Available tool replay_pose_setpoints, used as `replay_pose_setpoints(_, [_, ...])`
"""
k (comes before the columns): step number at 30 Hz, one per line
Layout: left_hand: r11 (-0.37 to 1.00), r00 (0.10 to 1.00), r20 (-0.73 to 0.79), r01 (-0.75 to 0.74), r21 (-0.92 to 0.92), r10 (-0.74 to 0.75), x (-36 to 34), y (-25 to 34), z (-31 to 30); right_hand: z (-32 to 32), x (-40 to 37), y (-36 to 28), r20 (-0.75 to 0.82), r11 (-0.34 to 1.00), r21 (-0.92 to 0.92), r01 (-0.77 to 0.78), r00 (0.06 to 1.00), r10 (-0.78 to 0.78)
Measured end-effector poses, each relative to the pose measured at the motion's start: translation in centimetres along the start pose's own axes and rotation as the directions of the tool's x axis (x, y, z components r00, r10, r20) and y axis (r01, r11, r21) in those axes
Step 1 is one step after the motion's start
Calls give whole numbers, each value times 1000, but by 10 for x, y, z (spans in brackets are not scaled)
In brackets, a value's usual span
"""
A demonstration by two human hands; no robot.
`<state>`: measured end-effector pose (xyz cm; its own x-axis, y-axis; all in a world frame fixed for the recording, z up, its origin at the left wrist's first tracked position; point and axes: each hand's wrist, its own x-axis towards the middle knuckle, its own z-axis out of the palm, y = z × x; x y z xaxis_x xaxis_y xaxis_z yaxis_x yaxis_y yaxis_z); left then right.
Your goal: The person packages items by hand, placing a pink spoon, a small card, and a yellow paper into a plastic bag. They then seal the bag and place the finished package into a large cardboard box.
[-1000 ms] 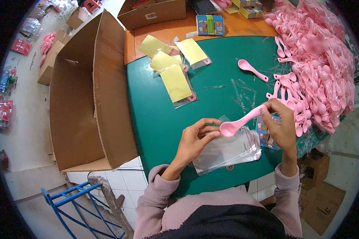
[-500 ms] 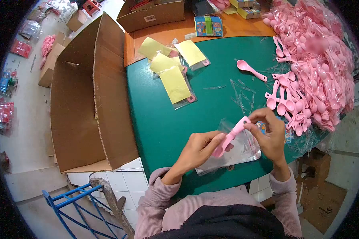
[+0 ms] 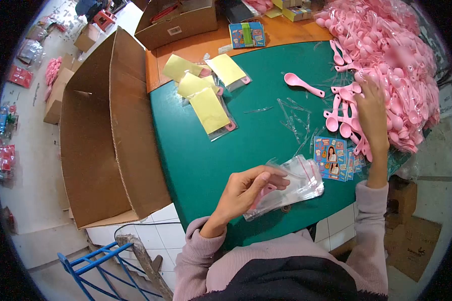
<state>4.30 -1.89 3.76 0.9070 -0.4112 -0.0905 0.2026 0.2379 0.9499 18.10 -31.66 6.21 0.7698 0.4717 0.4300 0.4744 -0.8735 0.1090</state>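
Observation:
My left hand (image 3: 248, 192) is closed round a pink spoon (image 3: 264, 193), most of it hidden by the fingers, above a stack of clear plastic bags (image 3: 299, 183). At the edge of the pink spoon pile (image 3: 402, 65), my right hand (image 3: 371, 108) reaches down among loose spoons; its fingertips are partly lost against them, so its grip is unclear. One spoon (image 3: 304, 85) lies alone on the green tabletop (image 3: 256, 145). Blue printed cards (image 3: 331, 158) lie between the bags and the pile.
Bagged yellow cards (image 3: 209, 110) with pink spoons lie at the back left. A tall open carton (image 3: 135, 130) stands left of the table. At the back are another box (image 3: 178, 25) and a banded card stack (image 3: 246, 35). A blue metal frame (image 3: 98, 258) is at lower left.
My right hand has let go of the spoon near my left hand and moved up and right to the spoon pile. The blue cards are now uncovered. The view has shifted slightly.

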Motion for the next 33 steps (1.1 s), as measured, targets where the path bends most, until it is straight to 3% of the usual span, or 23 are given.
replay_pose_setpoints(1, [1000,1000,1,-8,0,8,1,1,-1,-3,-1,0,52,948,317,-2,999,-15])
replay_pose_setpoints(2, [999,999,-24,47,-11,-48,1,2,0,-9,-12,-3,276,834,511,-206,959,68])
replay_pose_setpoints(3, [994,993,-50,110,-22,-111,0,2,1,-15,-27,-11,502,653,622,-431,860,89])
replay_pose_setpoints(4, [993,992,-56,112,-24,-113,0,-1,0,-18,-39,-21,505,651,625,-431,859,83])
replay_pose_setpoints(6, [995,996,-29,79,-57,-80,5,-7,0,-18,-55,-38,381,864,442,-241,922,63])
replay_pose_setpoints(9, [994,995,-11,100,-41,-101,7,-7,3,-12,-68,-41,503,870,353,-346,854,135])
replay_pose_setpoints(11, [993,993,-5,114,-37,-114,8,-7,4,-6,-73,-39,555,856,373,-357,825,102])
replay_pose_setpoints(13, [992,993,-14,119,-34,-120,8,-6,4,-8,-69,-47,323,888,417,-193,945,53])
replay_pose_setpoints(17, [994,995,-15,100,-33,-101,7,-8,4,-8,-64,-47,372,838,485,-250,926,61])
replay_pose_setpoints(19, [996,996,-15,91,-19,-92,6,-9,4,-8,-63,-46,448,890,367,-270,890,85])
replay_pose_setpoints(23, [996,995,-29,91,-22,-92,6,-9,3,-19,-57,-46,363,821,498,-278,927,94])
replay_pose_setpoints(29, [994,994,44,101,48,-104,8,-6,3,-56,-32,-58,417,891,329,-313,895,160])
replay_pose_setpoints(31, [993,994,34,106,51,-108,8,-6,4,-68,-20,-72,282,815,494,-304,942,181])
replay_pose_setpoints(32, [993,993,30,111,45,-113,8,-5,4,-75,-15,-78,281,815,495,-300,943,176])
replay_pose_setpoints(33, [992,993,27,117,39,-118,8,-5,4,-82,-12,-84,308,709,616,-344,933,185])
